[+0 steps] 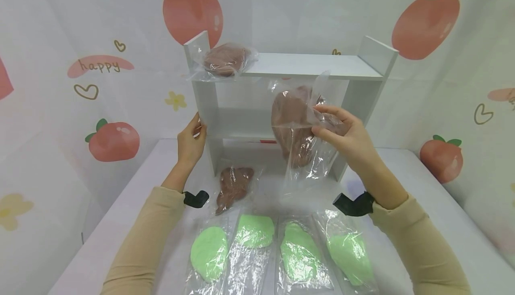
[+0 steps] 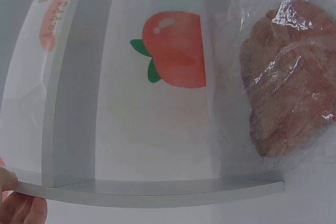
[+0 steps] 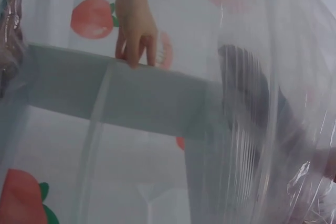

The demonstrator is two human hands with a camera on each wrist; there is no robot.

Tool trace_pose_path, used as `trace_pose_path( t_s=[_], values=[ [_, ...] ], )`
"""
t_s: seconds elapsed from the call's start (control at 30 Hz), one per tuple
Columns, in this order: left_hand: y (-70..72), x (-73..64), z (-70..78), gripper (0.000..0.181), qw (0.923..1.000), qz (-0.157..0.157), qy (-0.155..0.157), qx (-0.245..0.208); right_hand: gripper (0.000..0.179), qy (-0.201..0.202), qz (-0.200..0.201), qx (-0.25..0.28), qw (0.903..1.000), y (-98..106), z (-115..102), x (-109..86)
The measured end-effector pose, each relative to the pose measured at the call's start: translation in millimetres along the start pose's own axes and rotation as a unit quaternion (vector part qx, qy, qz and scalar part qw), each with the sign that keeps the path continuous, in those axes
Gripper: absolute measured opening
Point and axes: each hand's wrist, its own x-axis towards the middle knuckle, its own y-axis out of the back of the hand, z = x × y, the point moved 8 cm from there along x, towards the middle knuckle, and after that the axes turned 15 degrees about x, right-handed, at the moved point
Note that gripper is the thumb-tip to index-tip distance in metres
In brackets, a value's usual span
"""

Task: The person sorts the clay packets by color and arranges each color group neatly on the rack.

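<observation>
My right hand point(image 1: 356, 141) pinches a clear plastic bag point(image 1: 295, 120) with a flat brown clay-like piece inside, held up in front of the white shelf unit point(image 1: 314, 65). In the right wrist view, the clear plastic veils much of the scene. At the shelf's left side, my left hand point(image 1: 191, 142) grips the edge of the upright side panel point(image 2: 152, 199), thumb on one face and fingers on the other. Another bagged brown piece point(image 1: 227, 60) lies on the shelf's top left. A third bagged brown piece point(image 1: 234, 185) sits low, at the front left of the unit.
Several clear bags with light green flat pieces point(image 1: 298, 252) lie in a row on the white table point(image 1: 132, 223) nearest me. Behind the shelf hangs a white backdrop point(image 1: 289, 13) printed with red fruit. Black bands point(image 1: 354, 204) circle both wrists.
</observation>
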Motion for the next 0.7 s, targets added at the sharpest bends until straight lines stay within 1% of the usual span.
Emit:
trace_pose_path(
  t_s=[0.23,0.47,0.53,0.7],
  values=[
    [0.0,-0.5,0.1,0.046,1.0,0.001,0.004,0.003,0.044,0.012,0.038,0.005,0.9992,6,-18,11.1],
    [0.0,-0.4,-0.7,0.046,1.0,0.003,0.001,0.006,0.046,0.011,0.059,0.006,0.9982,9,-29,23.1],
    [-0.1,-0.4,-0.7,0.046,1.0,0.004,-0.001,0.007,0.048,0.011,0.064,0.02,0.9977,10,-32,27.8],
    [0.0,-0.5,-0.3,0.046,1.0,0.004,-0.003,0.004,0.05,0.015,0.067,0.089,0.9937,10,-39,41.4]
  ],
)
